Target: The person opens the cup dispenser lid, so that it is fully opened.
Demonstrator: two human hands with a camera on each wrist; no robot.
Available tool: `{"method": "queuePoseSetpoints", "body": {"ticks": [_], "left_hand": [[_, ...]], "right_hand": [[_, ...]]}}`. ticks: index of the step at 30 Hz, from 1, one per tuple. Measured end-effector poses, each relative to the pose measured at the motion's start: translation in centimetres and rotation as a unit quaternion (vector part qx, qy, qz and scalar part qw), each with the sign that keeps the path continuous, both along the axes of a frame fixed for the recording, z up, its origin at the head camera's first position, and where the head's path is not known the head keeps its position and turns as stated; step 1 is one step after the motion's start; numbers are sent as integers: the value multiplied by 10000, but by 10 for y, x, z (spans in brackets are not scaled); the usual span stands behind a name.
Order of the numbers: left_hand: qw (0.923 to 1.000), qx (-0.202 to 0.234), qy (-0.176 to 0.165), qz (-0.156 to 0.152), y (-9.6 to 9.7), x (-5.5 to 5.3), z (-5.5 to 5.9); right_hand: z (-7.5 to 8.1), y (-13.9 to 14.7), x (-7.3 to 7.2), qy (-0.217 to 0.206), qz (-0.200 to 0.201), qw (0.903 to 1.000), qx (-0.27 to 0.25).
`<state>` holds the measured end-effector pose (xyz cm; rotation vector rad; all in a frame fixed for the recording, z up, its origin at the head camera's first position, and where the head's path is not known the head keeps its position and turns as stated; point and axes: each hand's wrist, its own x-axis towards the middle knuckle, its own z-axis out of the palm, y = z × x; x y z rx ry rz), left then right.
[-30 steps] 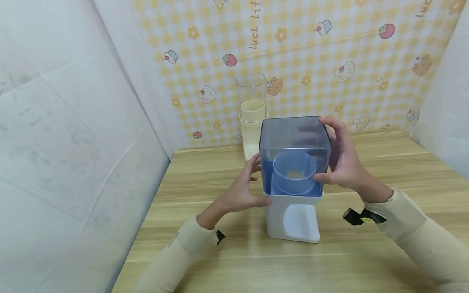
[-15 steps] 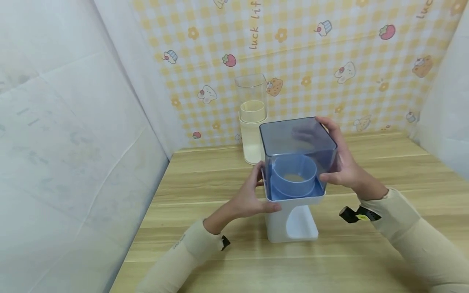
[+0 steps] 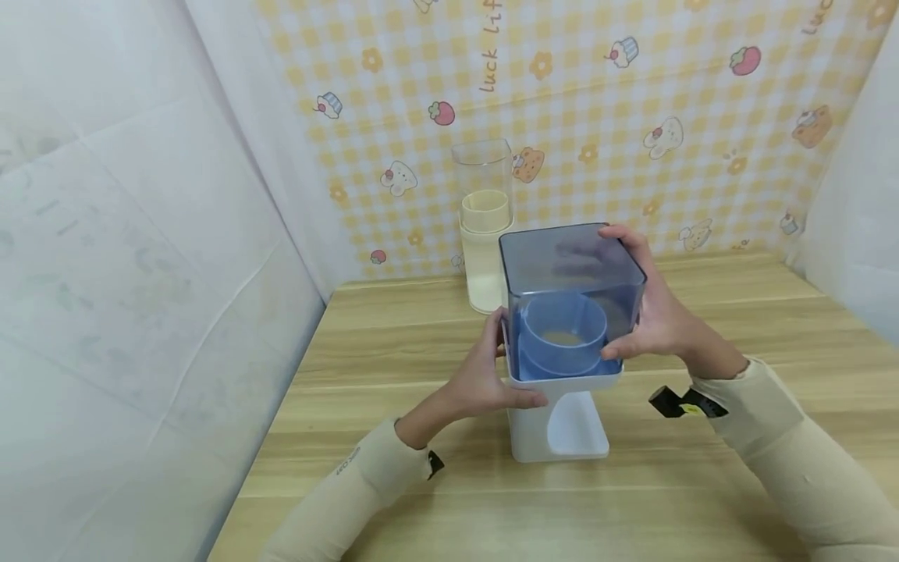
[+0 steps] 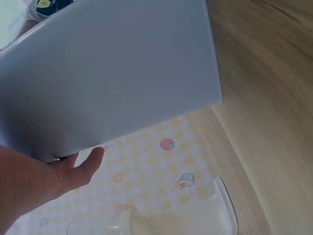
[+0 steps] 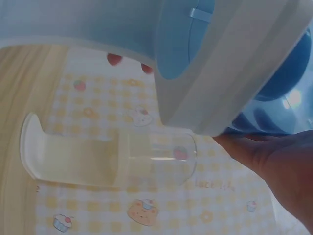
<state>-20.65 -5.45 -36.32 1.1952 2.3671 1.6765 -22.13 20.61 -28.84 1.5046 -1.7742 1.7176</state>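
Observation:
A white dispenser (image 3: 527,429) with a round-topped front recess stands before me on the wooden table. Its top is a smoky, see-through square tank (image 3: 572,261) with a blue ring (image 3: 565,336) inside. My left hand (image 3: 485,386) grips the white body just below the tank, thumb across the front and fingers at the far left side. On the tank's right wall, my right hand (image 3: 656,308) holds on with the fingers at the back upper edge and the thumb near the lower front. In the left wrist view, the white side wall (image 4: 117,73) hides part of the left hand.
A cream dispenser (image 3: 483,269) with a clear tall top (image 3: 485,168) stands behind, near the checked cloth backdrop (image 3: 597,117). White sheeting (image 3: 140,273) hangs at the left. The wooden tabletop (image 3: 393,328) spreads around both dispensers.
The tank has turned slightly and its front right corner has shifted to the right. My left hand has moved right, closing onto the white body. My right thumb has moved slightly along the tank.

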Motion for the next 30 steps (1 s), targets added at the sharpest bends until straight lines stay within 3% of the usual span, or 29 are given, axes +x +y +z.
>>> {"method": "queuePoseSetpoints", "body": {"ticks": [5, 9, 14, 22, 30], "left_hand": [[9997, 15, 222, 118, -2, -1, -1], [9991, -58, 387, 149, -1, -2, -2], [9981, -220, 569, 118, 1, -3, 0], [9972, 8, 711, 245, 1, -3, -5], [9954, 5, 872, 397, 4, -3, -11]], "right_hand": [[2, -1, -2, 211, -51, 9994, 251], [2, -3, -3, 332, 50, 9993, 151], [5, -2, -3, 491, -128, 9986, 168], [1, -9, -2, 372, 56, 9991, -173], [-3, -10, -2, 548, 103, 9976, -417]]}}
